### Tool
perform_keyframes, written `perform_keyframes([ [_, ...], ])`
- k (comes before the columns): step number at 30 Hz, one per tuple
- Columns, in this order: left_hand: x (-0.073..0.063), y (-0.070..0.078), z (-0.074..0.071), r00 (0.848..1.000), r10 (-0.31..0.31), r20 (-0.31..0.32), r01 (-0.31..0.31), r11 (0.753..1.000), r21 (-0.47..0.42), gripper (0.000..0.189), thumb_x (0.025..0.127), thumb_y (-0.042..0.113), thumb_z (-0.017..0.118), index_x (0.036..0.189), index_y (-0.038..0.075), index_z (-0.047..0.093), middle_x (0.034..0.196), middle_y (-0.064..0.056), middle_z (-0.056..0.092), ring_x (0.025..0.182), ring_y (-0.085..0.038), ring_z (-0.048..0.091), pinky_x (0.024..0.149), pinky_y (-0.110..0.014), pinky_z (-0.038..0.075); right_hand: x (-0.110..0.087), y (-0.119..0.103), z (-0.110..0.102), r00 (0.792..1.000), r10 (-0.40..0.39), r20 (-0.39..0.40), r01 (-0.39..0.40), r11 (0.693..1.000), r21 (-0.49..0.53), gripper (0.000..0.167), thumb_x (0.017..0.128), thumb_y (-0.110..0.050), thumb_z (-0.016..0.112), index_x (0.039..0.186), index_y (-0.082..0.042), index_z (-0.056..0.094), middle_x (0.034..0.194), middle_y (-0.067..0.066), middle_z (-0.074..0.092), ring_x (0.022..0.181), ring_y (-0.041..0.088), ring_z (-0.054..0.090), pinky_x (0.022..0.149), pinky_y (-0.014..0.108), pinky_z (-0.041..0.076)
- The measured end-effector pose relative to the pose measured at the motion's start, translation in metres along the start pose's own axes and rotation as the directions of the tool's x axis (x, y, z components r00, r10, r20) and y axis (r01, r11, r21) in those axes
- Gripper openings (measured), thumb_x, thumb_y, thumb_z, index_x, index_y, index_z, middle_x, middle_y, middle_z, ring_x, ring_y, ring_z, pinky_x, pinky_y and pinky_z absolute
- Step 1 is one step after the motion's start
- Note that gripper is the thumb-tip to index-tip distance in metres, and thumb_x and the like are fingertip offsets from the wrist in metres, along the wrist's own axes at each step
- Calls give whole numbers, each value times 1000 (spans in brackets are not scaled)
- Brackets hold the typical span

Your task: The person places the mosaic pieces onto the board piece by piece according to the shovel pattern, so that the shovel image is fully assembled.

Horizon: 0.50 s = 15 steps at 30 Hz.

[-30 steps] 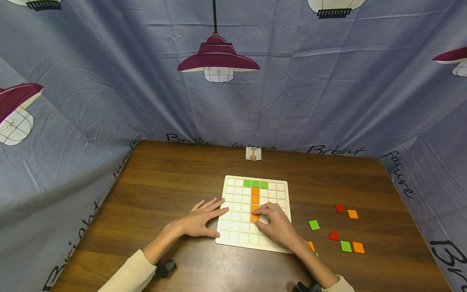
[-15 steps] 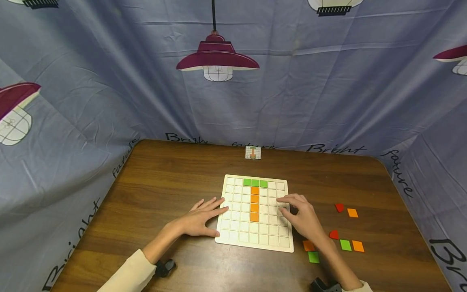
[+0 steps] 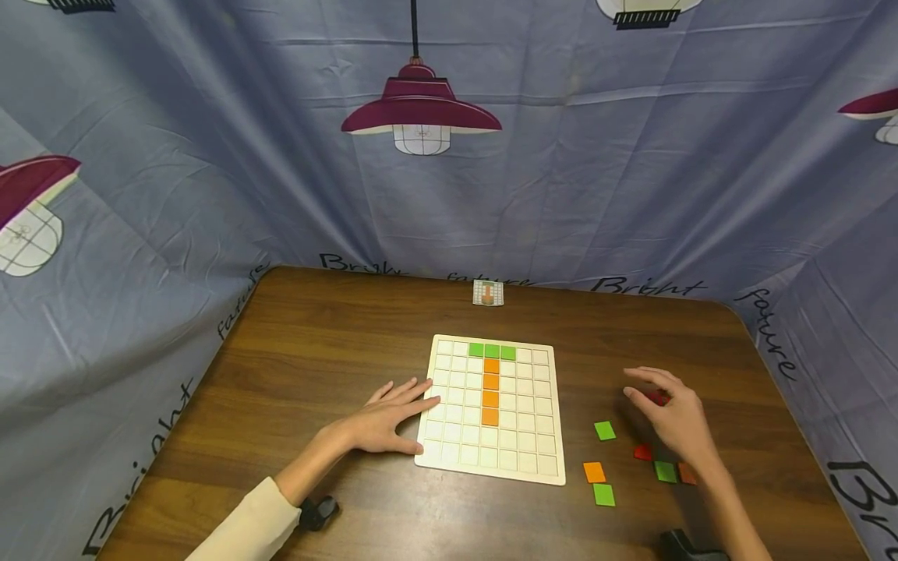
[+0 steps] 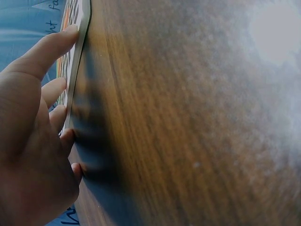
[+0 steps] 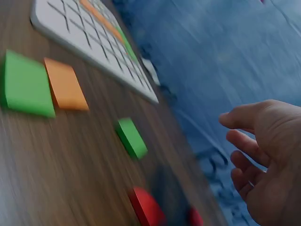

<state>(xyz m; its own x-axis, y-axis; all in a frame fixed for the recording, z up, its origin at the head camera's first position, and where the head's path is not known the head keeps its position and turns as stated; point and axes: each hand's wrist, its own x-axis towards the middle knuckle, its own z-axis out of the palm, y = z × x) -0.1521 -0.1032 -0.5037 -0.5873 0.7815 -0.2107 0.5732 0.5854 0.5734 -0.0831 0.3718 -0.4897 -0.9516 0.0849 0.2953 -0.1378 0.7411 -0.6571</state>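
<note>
Small flat red tile (image 3: 657,398), lower right of head frame, looks light, stiff, prob. wood, so pinch opp. edges; R hand (image 3: 675,411) hovers w/ parted, unladen fingers, L hand (image 3: 386,422) spreads wide on cream square gridded board (image 3: 528,405).

Wears on the left arm a plain cream cloth sleeve (image 3: 242,526), cut off short of the bare left grip (image 3: 387,422). Carries at its cuff a small, blocky black unit (image 3: 318,514). Shows, below the bare right grip (image 3: 677,417), a second black unit (image 3: 687,547), partly out of the head view.
</note>
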Motion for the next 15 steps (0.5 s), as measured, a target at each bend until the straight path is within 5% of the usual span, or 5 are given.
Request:
perform_keyframes([
  [9, 1, 0, 1, 1000, -5, 4, 5, 1000, -4, 81, 90, 48, 69, 158, 20, 34, 166, -4, 15, 152, -29, 6, 117, -58, 2, -17, 64, -44, 976, 213, 38, -215, 975, 56, 43, 94, -21, 73, 129, 2, 64, 117, -27, 49, 100, -15, 44, 74, 4, 39],
  [15, 1, 0, 1, 1000, -9, 4, 9, 1000, 2, 81, 90, 47, 69, 158, 20, 34, 166, -3, 14, 152, -28, 5, 117, -57, 2, -25, 92, -48, 971, 219, 95, -225, 973, 51, 45, 92, -20, 75, 130, 0, 63, 114, -36, 47, 102, -15, 42, 75, 6, 36],
])
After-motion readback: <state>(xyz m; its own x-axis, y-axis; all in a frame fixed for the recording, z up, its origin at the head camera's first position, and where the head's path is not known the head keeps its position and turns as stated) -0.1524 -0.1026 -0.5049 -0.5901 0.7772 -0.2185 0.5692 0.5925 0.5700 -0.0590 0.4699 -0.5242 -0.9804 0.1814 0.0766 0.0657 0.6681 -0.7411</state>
